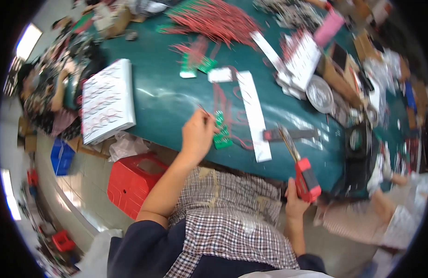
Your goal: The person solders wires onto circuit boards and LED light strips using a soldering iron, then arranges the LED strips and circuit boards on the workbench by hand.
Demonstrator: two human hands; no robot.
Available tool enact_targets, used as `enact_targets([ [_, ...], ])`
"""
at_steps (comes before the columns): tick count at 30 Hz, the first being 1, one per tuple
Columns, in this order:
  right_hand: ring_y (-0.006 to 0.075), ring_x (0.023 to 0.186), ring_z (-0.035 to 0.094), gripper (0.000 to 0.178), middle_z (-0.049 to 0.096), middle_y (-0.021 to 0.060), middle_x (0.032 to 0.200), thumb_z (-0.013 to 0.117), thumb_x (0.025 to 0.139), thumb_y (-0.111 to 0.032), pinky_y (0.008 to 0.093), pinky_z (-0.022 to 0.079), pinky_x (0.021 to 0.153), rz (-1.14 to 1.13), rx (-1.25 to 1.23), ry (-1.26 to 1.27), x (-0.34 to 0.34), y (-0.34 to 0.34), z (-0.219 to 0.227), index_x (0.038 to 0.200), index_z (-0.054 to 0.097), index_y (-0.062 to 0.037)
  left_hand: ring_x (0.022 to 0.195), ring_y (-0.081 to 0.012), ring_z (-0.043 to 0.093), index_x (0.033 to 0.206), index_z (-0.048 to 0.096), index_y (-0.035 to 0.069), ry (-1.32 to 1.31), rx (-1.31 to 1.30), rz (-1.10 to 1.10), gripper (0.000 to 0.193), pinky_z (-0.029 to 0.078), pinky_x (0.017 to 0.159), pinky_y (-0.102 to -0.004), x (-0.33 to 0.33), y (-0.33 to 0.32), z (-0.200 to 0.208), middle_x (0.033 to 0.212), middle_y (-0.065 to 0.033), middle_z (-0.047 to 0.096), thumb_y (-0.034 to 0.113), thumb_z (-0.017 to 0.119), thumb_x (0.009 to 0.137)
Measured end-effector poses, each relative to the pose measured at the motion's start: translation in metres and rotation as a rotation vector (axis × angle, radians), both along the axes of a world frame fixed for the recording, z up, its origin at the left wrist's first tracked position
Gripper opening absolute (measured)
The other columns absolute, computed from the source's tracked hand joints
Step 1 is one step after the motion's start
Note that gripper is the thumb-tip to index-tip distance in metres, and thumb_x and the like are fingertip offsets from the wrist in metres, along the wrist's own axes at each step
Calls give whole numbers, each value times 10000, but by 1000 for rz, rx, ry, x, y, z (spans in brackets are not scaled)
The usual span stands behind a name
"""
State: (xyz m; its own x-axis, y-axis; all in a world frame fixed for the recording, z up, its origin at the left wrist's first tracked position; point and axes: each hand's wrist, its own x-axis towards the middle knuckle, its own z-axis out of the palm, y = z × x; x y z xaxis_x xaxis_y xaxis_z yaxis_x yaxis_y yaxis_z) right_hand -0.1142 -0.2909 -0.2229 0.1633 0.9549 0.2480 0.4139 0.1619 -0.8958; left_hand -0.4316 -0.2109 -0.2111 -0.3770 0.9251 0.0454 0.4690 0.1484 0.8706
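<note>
My left hand [197, 134] is above the near edge of the green table, its thumb and fingers pinched on a thin red wire [204, 110]. Just to its right lie small green circuit boards [222, 135] with red wires attached. My right hand [296, 199] is wrapped round the lower end of a red and black soldering gun [307, 180], whose metal nose points up and away over the table. Between the hands a long white strip [254, 116] lies flat, and a dark grey bar [293, 135] lies near its right edge.
A white block [108, 104] with rows of wires stands at left. Far back lies a heap of red wires [214, 21]. White pieces [302, 60] and a round tin [319, 94] sit at right. A red stool [130, 183] is beside me; other people are at left and right.
</note>
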Motion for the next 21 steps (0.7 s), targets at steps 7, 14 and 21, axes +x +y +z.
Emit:
enact_targets([
  [7, 66, 483, 456, 89, 525, -3, 631, 667, 917, -36, 230, 381, 462, -55, -117, 171, -18, 14, 42, 925, 587, 3, 737, -188, 715, 1031, 571, -55, -369, 57, -8, 178, 563, 633, -266, -5, 20, 17, 948, -151, 696, 119, 591, 1000],
  [14, 92, 605, 505, 363, 570, 80, 882, 639, 897, -41, 267, 445, 539, 88, -225, 441, -32, 41, 71, 1229, 521, 50, 815, -211, 729, 1080, 626, -59, -576, -1, -22, 276, 578, 702, -264, -6, 34, 25, 965, -150, 706, 202, 626, 988],
  [21, 411, 1163, 577, 696, 418, 194, 1363, 647, 831, 17, 487, 606, 810, 429, -219, 462, -78, 104, 79, 1452, 331, 18, 671, -100, 673, 1074, 684, 30, -407, -141, -205, 240, 504, 585, -200, -7, 47, 35, 847, -71, 716, 242, 668, 963],
])
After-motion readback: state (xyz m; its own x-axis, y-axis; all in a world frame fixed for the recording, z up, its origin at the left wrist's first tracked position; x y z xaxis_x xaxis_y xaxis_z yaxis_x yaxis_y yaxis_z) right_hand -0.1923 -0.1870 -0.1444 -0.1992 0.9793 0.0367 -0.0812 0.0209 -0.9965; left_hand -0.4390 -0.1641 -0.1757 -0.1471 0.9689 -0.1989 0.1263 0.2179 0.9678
